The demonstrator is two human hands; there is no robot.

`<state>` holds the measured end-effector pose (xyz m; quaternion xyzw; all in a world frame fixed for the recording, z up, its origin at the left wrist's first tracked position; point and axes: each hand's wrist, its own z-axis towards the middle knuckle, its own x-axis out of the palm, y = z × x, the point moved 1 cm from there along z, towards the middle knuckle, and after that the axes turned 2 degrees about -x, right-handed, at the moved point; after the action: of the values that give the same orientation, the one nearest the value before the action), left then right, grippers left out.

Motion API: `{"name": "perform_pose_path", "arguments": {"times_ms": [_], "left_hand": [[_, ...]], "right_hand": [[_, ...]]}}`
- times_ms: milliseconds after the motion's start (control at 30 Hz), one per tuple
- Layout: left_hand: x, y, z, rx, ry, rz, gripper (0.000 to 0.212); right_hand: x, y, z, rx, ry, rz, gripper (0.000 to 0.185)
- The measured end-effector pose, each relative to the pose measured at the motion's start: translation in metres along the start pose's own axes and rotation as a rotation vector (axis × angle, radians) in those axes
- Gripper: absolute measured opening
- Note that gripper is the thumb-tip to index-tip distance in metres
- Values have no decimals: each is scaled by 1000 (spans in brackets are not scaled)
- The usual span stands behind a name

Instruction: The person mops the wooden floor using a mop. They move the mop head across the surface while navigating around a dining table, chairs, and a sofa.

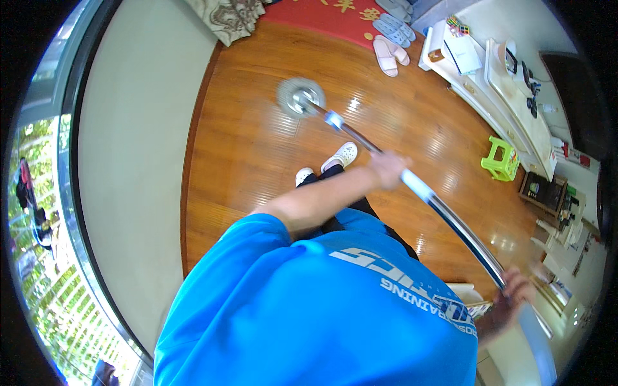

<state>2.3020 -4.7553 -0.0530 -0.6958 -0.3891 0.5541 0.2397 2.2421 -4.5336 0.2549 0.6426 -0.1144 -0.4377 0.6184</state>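
Note:
A spin mop runs diagonally across the view, its round pale mop head (285, 99) low at the wooden floor (241, 144) and blurred. Whether the head touches the floor, I cannot tell. My left hand (388, 169) wraps around the middle of the chrome mop handle (463, 227), just below a pale blue sleeve (417, 186). Higher up, close to the handle's top end, my right hand (516, 289) grips it. A light blue collar (334, 120) sits on the lower shaft. My feet, in white clogs (344, 153), stand between the mop and my body.
A lime green plastic stool (501, 159) stands on the right, by a long white cabinet (507, 116). Pink slippers (386, 55) and blue slippers (393, 30) lie by a red mat (328, 19). A pale wall (140, 144) bounds the left, with a curtain (229, 19) ahead.

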Motion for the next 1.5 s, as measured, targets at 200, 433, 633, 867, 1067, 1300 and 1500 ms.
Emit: {"name": "perform_pose_path", "arguments": {"times_ms": [200, 433, 633, 867, 1067, 1300, 1500], "left_hand": [[-11, -51, -58, 126, 210, -240, 18], [-41, 12, -97, -174, -76, -164, 15], [-57, 114, -151, -477, -379, -101, 18], [-30, 162, -162, -590, -177, 135, 19], [42, 22, -93, -487, 282, 203, 23], [115, -123, -61, -25, 184, -43, 14], [126, -93, -60, -200, 42, 15, 15]], "right_hand": [[-21, 41, -20, -153, 125, 189, 43], [49, 12, 9, -148, 201, 477, 34], [165, -27, 6, -92, 294, 609, 25], [186, -63, -36, -148, 572, 469, 15], [28, -58, -78, 144, 182, 387, 12], [-118, -25, -124, 45, -60, 307, 37], [-113, -92, -104, 30, 99, 544, 30]]}}
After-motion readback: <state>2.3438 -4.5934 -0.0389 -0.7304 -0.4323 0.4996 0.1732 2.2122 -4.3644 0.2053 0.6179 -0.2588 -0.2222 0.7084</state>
